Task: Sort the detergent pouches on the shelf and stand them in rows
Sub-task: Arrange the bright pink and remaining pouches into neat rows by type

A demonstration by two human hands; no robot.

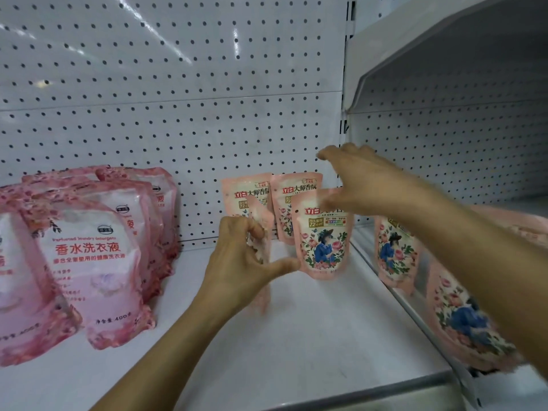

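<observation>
Left hand (237, 256) grips a blurred pouch (261, 247) edge-on. Right hand (364, 182), fingers spread wide, hovers over the floral pouch (323, 235) standing just beneath it.

The white shelf (267, 336) carries large pink pouches (89, 262) standing in rows, well left of the left hand (240, 262). Two small floral pouches (272, 203) stand against the pegboard behind that hand, and another small pouch (323, 235) stands just right of it, under the right hand (364, 182).
</observation>
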